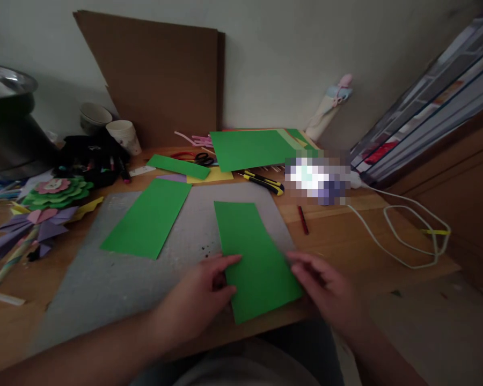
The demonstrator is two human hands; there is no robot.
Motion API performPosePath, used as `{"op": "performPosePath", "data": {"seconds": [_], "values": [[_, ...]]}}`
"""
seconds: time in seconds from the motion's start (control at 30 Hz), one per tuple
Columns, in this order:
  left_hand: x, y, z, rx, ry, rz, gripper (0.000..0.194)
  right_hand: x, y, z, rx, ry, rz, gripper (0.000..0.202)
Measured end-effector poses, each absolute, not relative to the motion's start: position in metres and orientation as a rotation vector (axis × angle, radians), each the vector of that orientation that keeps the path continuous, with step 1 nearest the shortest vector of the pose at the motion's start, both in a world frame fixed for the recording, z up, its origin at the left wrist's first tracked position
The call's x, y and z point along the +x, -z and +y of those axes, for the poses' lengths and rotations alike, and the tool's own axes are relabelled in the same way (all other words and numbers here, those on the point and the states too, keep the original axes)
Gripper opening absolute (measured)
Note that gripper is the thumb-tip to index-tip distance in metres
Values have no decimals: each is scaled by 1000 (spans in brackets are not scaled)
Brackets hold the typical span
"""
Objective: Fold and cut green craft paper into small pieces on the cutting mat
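A green rectangular sheet of paper lies at the front of the grey cutting mat, its near end raised slightly by the table edge. My left hand grips its left edge, index finger on the top face and thumb close to the border. Along the right edge, my right hand pinches the paper between thumb and fingers; its fingertips are a little blurred. To the left, a second green sheet rests flat on the mat. A narrow green strip sits behind it.
Behind the mat are a yellow-black utility knife, scissors and a larger green sheet. A red pencil-like stick and a white cable lie right. A paper flower and paper cups stand left.
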State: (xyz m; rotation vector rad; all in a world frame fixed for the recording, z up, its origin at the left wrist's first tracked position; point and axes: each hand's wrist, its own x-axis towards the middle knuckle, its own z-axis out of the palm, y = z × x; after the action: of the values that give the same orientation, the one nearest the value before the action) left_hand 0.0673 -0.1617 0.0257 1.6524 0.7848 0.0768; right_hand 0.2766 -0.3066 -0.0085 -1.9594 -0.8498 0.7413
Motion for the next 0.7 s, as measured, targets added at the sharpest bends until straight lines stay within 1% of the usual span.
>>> {"op": "performPosePath", "data": {"seconds": [0.1, 0.13, 0.17, 0.27, 0.4, 0.47, 0.57, 0.63, 0.67, 0.7], "values": [[77, -23, -160, 1751, -59, 792, 53, 332, 4, -284, -2198, -142, -963, 34], [80, -22, -158, 1817, -68, 792, 53, 349, 3, -273, -2208, -87, -980, 31], [82, -21, -156, 1887, -83, 792, 53, 363, 4, -262, -2215, -82, -1003, 30], [89, -20, -154, 2023, -113, 793, 55, 386, 9, -230, -2236, -148, -1088, 36], [97, -20, -160, 2033, -104, 816, 57, 381, 8, -219, -2171, -271, -1165, 21], [99, -21, -164, 2025, -101, 850, 57, 375, 3, -230, -2115, -349, -1153, 18], [100, -21, -168, 2013, -105, 878, 55, 363, 0, -260, -1948, -443, -1081, 30], [100, -20, -169, 2001, -106, 891, 54, 350, 3, -285, -1564, -492, -977, 19], [100, -19, -169, 1999, -103, 897, 53, 343, 6, -298, -1468, -487, -999, 11], [100, -18, -169, 2003, -94, 897, 53, 335, 10, -311, -1461, -436, -983, 9]]}}
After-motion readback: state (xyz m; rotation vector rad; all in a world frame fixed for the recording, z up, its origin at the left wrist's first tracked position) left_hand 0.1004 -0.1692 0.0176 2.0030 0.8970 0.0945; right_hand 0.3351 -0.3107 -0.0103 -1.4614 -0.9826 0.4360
